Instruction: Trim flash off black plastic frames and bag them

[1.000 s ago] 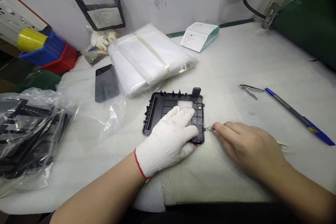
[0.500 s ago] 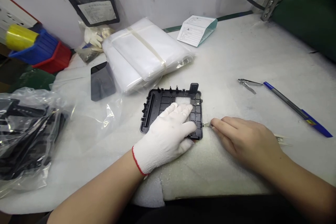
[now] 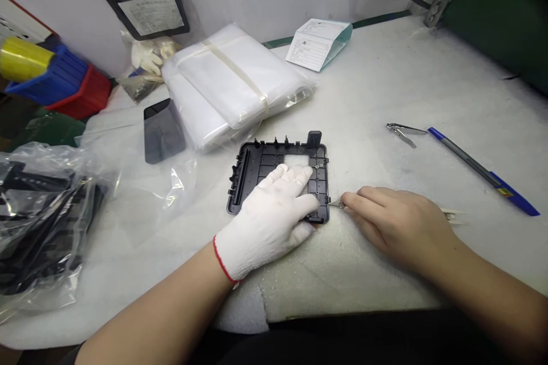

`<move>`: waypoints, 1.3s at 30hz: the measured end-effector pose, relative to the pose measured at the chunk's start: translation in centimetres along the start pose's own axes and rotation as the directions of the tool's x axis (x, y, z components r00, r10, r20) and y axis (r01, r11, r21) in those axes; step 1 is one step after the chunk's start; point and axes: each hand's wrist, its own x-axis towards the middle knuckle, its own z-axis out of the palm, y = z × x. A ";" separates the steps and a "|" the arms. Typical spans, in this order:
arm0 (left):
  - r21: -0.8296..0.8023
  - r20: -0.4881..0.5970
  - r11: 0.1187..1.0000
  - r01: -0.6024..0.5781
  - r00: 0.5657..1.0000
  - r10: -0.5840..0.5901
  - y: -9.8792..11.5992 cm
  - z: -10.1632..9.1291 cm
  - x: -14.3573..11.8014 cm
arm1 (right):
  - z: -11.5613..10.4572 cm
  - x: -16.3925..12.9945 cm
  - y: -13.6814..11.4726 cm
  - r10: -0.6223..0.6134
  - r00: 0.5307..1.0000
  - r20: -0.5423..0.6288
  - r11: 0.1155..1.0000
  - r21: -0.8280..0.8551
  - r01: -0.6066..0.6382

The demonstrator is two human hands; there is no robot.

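A black plastic cover (image 3: 250,168) with ribs, clips and a rectangular opening lies on the worktop, inner side up. My left hand (image 3: 278,205), in a white knitted glove with a red cuff, rests across it. The fingers press on the inside and the thumb lies at the near edge. Bare and closed, my right hand (image 3: 394,219) grips small nippers (image 3: 337,203). Their pointed metal tip meets the cover's right edge near the lower corner. Pale handle ends (image 3: 456,217) stick out behind the hand; the middle of the tool is hidden.
Nail clippers (image 3: 402,134) and a blue pen (image 3: 482,171) lie to the right. Behind the cover are a bundle of clear bags (image 3: 235,80), a dark phone (image 3: 162,131) and a folded card (image 3: 319,44). A bag of black parts (image 3: 47,222) lies left, below blue and red bins (image 3: 81,94).
The view has shifted slightly. Both hands keep their places at the cover, and the nippers' tip stays at its right edge, turned a little.
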 end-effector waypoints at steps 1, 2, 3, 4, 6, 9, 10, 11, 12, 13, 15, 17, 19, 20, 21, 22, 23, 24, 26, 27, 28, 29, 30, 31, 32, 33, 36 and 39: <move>0.000 -0.001 1.000 -0.002 1.000 0.002 0.0 0.0 0.0 | 0.0 0.0 0.1 0.006 1.000 -0.005 1.000 0.027 -0.006; -0.001 -0.003 1.000 -0.003 1.000 0.003 0.0 0.0 0.0 | 0.0 -0.1 0.1 0.017 1.000 -0.012 0.999 0.052 -0.016; -0.003 -0.005 1.000 -0.004 1.000 0.004 0.0 0.0 0.0 | 0.1 -0.1 0.1 0.031 0.999 -0.017 0.997 0.069 -0.030; -0.004 -0.008 1.000 -0.003 1.000 0.003 0.0 0.1 0.0 | 0.1 -0.1 0.1 0.047 0.999 -0.018 0.996 0.074 -0.046; -0.007 -0.015 1.000 -0.003 1.000 0.003 0.0 0.1 0.1 | 0.2 -0.1 0.0 0.078 0.997 -0.016 0.995 0.056 -0.077; -0.010 -0.021 1.000 -0.005 1.000 0.005 0.0 0.1 0.1 | 0.3 -0.1 -0.2 0.098 0.995 -0.019 0.995 0.019 -0.098; -0.011 -0.018 1.000 -0.004 1.000 0.004 0.0 0.1 0.1 | 0.3 0.0 -0.2 0.100 0.995 -0.022 0.995 0.007 -0.099; -0.012 -0.014 1.000 -0.002 1.000 0.002 0.1 0.0 0.1 | 0.3 0.0 -0.3 0.100 0.995 -0.023 0.995 -0.003 -0.100; -0.013 -0.008 1.000 0.000 1.000 -0.001 0.1 0.0 0.1 | 0.3 0.0 -0.3 0.099 0.995 -0.025 0.995 -0.014 -0.100; -0.013 -0.002 1.000 0.003 1.000 -0.003 0.1 -0.1 0.1 | 0.3 0.0 -0.4 0.101 0.995 -0.027 0.995 -0.024 -0.101; -0.012 0.002 1.000 0.007 1.000 -0.007 0.1 -0.1 0.1 | 0.3 0.0 -0.4 0.106 0.994 -0.029 0.993 -0.040 -0.107; -0.014 0.006 1.000 0.009 1.000 -0.009 0.2 -0.2 0.1 | 0.3 0.0 -0.5 0.114 0.993 -0.028 0.992 -0.051 -0.115; -0.016 0.006 1.000 0.011 1.000 -0.011 0.2 -0.2 0.1 | 0.3 0.0 -0.5 0.120 0.992 -0.026 0.991 -0.057 -0.121; -0.016 0.006 1.000 0.012 1.000 -0.012 0.2 -0.2 0.1 | 0.3 0.0 -0.5 0.121 0.992 -0.027 0.991 -0.061 -0.123; -0.017 0.006 1.000 0.014 1.000 -0.014 0.2 -0.2 0.1 | 0.3 0.0 -0.6 0.124 0.992 -0.028 0.990 -0.066 -0.126; -0.017 0.007 1.000 0.016 1.000 -0.016 0.2 -0.2 0.1 | 0.3 0.0 -0.6 0.126 0.992 -0.028 0.989 -0.072 -0.128; -0.017 0.007 1.000 0.018 1.000 -0.018 0.2 -0.2 0.1 | 0.3 0.1 -0.6 0.127 0.992 -0.027 0.989 -0.077 -0.128; -0.016 0.008 1.000 0.018 1.000 -0.018 0.2 -0.2 0.1 | 0.3 0.1 -0.6 0.126 0.992 -0.026 0.988 -0.082 -0.128; -0.013 0.011 1.000 0.018 1.000 -0.018 0.2 -0.2 0.1 | 0.3 0.1 -0.6 0.123 0.992 -0.024 0.988 -0.091 -0.124; -0.011 0.013 1.000 0.018 1.000 -0.018 0.1 -0.2 0.0 | 0.3 0.0 -0.6 0.120 0.992 -0.023 0.988 -0.095 -0.122; -0.010 0.014 1.000 0.017 1.000 -0.017 0.1 -0.3 0.0 | 0.3 0.0 -0.6 0.116 0.993 -0.023 0.988 -0.098 -0.118; -0.009 0.013 1.000 0.017 1.000 -0.017 0.1 -0.3 0.1 | 0.3 0.0 -0.6 0.114 0.993 -0.023 0.988 -0.100 -0.116; -0.008 0.013 1.000 0.016 1.000 -0.016 0.1 -0.2 0.1 | 0.2 0.0 -0.6 0.113 0.993 -0.021 0.988 -0.100 -0.114; -0.007 0.013 1.000 0.015 1.000 -0.015 0.1 -0.2 0.1 | 0.2 0.0 -0.6 0.112 0.994 -0.017 0.989 -0.097 -0.113; -0.004 0.013 1.000 0.014 1.000 -0.014 0.1 -0.2 0.1 | 0.2 0.1 -0.6 0.113 0.994 -0.011 0.989 -0.092 -0.113; -0.002 0.014 1.000 0.013 1.000 -0.013 0.1 -0.2 0.1 | 0.2 0.1 -0.6 0.113 0.994 -0.006 0.990 -0.086 -0.113; 0.005 0.016 1.000 0.013 1.000 -0.013 0.1 0.0 0.2 | 0.2 0.2 -0.5 0.109 0.994 0.011 0.992 -0.063 -0.108; 0.008 0.011 1.000 0.009 1.000 -0.009 0.0 0.0 0.2 | 0.2 0.2 -0.4 0.100 0.995 0.020 0.994 -0.049 -0.099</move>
